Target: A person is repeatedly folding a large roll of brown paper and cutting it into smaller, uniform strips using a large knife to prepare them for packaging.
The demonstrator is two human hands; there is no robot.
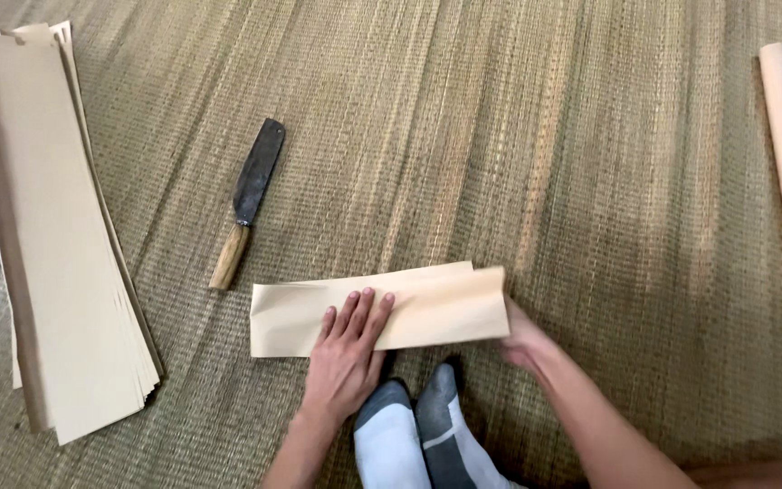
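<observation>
Quickly: my left hand (348,349) lay flat on the folded tan paper (382,310) on the woven mat (536,163), pinning it, while my right hand (522,340) gripped its right end, knife (248,201) lying nearby.

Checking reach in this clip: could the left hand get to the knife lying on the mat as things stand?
Probably yes. The left hand lies flat on the folded paper, and the knife lies up-left of it on the woven mat, with only bare mat between them.
</observation>
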